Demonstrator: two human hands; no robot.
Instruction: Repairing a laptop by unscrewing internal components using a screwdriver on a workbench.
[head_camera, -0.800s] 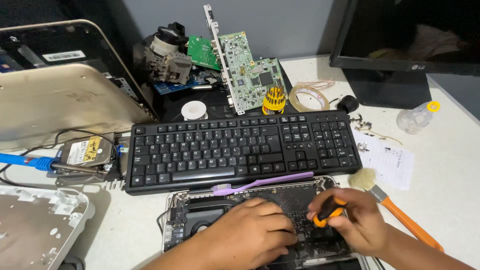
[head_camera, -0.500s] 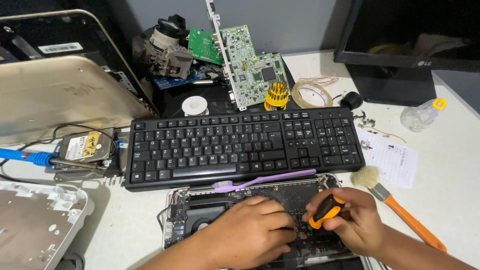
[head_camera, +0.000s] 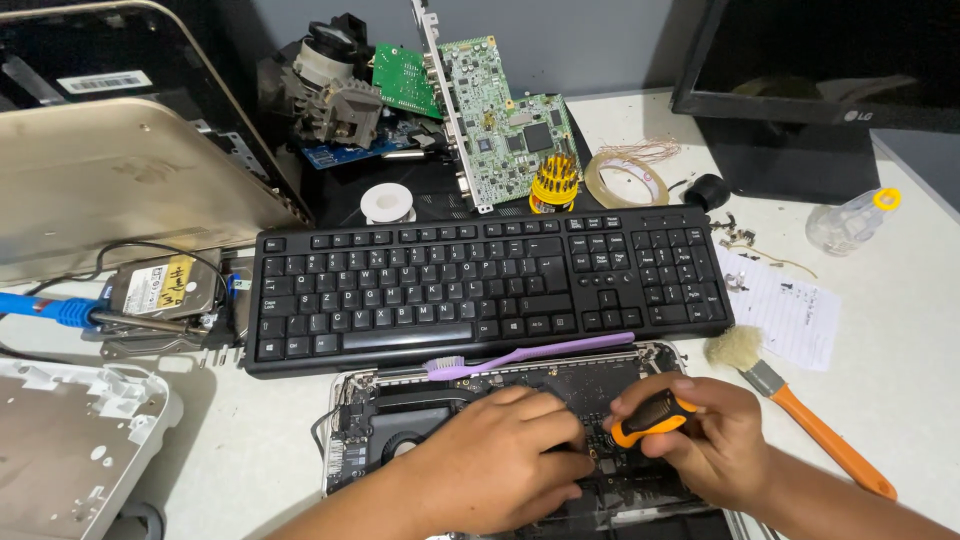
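Observation:
An opened laptop base (head_camera: 372, 428) with its dark circuit board exposed lies at the near edge of the table. My left hand (head_camera: 495, 462) rests flat on the board, fingers curled toward the middle. My right hand (head_camera: 705, 440) grips an orange-and-black screwdriver (head_camera: 650, 417), whose tip points down at the board just right of my left fingertips. A purple toothbrush (head_camera: 530, 356) lies along the laptop's far edge.
A black keyboard (head_camera: 480, 285) sits just beyond the laptop. An orange-handled brush (head_camera: 800, 410) and a paper sheet (head_camera: 790, 310) lie to the right. A hard drive (head_camera: 160, 290), circuit boards (head_camera: 500, 120), tape roll (head_camera: 625, 180), small bottle (head_camera: 850, 220) and monitor (head_camera: 830, 80) stand around.
Both hands stay on the laptop board; the right hand has shifted the screwdriver slightly. The view has tilted a little.

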